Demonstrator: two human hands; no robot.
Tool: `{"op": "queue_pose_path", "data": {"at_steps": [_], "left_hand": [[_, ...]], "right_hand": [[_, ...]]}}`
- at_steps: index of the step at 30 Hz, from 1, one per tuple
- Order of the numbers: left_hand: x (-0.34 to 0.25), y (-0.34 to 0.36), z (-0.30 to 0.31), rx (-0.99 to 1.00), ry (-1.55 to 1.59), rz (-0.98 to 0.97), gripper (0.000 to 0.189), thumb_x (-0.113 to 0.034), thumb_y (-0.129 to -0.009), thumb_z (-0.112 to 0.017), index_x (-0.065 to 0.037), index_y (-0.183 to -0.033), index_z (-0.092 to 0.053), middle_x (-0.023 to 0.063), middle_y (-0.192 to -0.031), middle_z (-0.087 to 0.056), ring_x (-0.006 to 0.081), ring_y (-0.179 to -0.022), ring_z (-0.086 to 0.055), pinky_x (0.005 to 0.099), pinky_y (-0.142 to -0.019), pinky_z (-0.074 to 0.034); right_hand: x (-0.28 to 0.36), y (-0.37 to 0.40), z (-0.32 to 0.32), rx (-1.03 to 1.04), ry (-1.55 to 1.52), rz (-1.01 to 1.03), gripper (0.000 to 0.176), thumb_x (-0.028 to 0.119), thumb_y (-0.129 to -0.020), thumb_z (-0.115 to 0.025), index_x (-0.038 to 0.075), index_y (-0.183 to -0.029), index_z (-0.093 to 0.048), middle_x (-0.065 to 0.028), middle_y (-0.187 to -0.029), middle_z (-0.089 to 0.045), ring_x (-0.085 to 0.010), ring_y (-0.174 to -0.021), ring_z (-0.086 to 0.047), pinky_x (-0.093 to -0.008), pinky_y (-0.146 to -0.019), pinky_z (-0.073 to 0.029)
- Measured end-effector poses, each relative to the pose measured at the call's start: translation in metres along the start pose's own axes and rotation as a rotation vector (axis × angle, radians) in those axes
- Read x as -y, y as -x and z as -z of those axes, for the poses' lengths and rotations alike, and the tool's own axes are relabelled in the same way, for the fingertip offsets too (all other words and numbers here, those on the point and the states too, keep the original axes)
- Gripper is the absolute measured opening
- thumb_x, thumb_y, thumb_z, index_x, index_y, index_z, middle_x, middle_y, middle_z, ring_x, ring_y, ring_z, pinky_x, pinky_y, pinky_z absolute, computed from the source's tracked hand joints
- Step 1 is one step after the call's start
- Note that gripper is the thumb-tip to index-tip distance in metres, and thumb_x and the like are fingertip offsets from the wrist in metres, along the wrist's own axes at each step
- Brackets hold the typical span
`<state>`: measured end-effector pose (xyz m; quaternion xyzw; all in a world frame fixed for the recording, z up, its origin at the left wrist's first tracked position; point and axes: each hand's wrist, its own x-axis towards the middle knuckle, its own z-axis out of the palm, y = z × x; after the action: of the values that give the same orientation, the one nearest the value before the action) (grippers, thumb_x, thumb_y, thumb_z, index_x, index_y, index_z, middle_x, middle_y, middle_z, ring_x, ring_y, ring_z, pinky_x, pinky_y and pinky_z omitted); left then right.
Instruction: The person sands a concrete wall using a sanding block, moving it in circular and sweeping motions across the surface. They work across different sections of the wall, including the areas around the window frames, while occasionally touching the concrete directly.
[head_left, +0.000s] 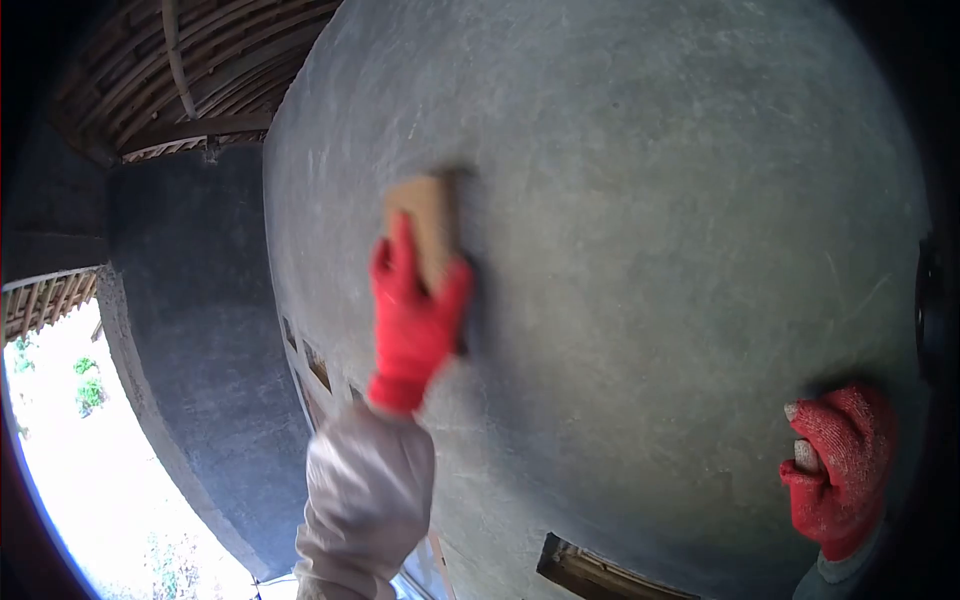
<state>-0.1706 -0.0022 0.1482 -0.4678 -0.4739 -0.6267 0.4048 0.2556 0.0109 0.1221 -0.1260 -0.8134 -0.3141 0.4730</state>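
Note:
My left hand (412,320), in a red knitted glove, is raised near the middle of the view. Its fingers and thumb grip a brown rectangular block (432,215), held against or just off the grey wall (620,250); hand and block are blurred by motion. At the lower right, my right hand (845,465) wears a matching red glove dusted with grey. Its fingers are curled closed near the wall. A small pale end (806,457) of something shows between them, and the rest is hidden in the glove.
A recessed opening (600,572) with a wooden frame sits low in the wall. On the left stands a dark wall (200,330) beside a bright doorway (90,450) to the outdoors. Wooden roof beams (195,125) cross the upper left.

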Motion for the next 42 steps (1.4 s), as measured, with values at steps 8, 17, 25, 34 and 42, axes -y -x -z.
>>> {"op": "queue_pose_path", "data": {"at_steps": [8, 17, 25, 34, 42], "left_hand": [[-0.025, -0.032, -0.005, 0.041, 0.099, -0.017, 0.084, -0.036, -0.083, -0.07, -0.009, -0.15, -0.027, 0.0329, -0.144, -0.029, 0.0482, -0.129, -0.037, 0.048, -0.107, -0.034], [-0.01, -0.094, -0.018, -0.053, 0.16, 0.136, 0.081, -0.041, -0.085, -0.067, -0.004, -0.148, -0.032, 0.024, -0.145, -0.03, 0.0397, -0.127, -0.044, 0.0387, -0.105, -0.039], [-0.07, -0.085, -0.025, -0.011, 0.1, -0.075, 0.08, -0.04, -0.083, -0.068, -0.004, -0.146, -0.035, 0.0265, -0.142, -0.031, 0.0431, -0.123, -0.046, 0.0424, -0.104, -0.039], [-0.023, -0.145, -0.021, -0.138, 0.169, 0.243, 0.078, -0.046, -0.086, -0.064, 0.002, -0.142, -0.039, 0.0226, -0.143, -0.038, 0.0346, -0.132, -0.041, 0.0385, -0.107, -0.036], [-0.064, -0.165, -0.03, -0.047, 0.016, 0.195, 0.084, -0.045, -0.081, -0.065, -0.008, -0.149, -0.032, 0.0177, -0.151, -0.027, 0.0348, -0.133, -0.042, 0.04, -0.106, -0.039]], "right_hand": [[0.004, -0.005, -0.002, -0.023, -0.011, 0.017, 0.031, 0.008, -0.069, -0.061, 0.006, -0.099, -0.063, -0.0094, -0.08, -0.056, -0.0293, -0.068, -0.05, -0.0426, -0.065, -0.04], [-0.004, -0.004, -0.005, -0.059, 0.044, 0.049, 0.028, 0.012, -0.07, -0.062, 0.006, -0.097, -0.063, -0.0092, -0.079, -0.056, -0.0289, -0.065, -0.05, -0.0422, -0.064, -0.039], [0.001, -0.011, -0.004, -0.055, 0.087, 0.077, 0.024, 0.014, -0.073, -0.061, 0.007, -0.095, -0.063, -0.0092, -0.081, -0.057, -0.0281, -0.065, -0.05, -0.0415, -0.063, -0.039], [0.0, -0.011, -0.002, -0.075, 0.073, 0.08, 0.022, 0.017, -0.076, -0.062, 0.008, -0.097, -0.063, -0.0085, -0.079, -0.057, -0.0269, -0.063, -0.049, -0.0402, -0.06, -0.039], [0.006, -0.016, -0.01, -0.11, 0.146, 0.089, 0.019, 0.024, -0.072, -0.068, 0.012, -0.088, -0.067, -0.0039, -0.077, -0.056, -0.025, -0.061, -0.053, -0.0398, -0.057, -0.039]]}}
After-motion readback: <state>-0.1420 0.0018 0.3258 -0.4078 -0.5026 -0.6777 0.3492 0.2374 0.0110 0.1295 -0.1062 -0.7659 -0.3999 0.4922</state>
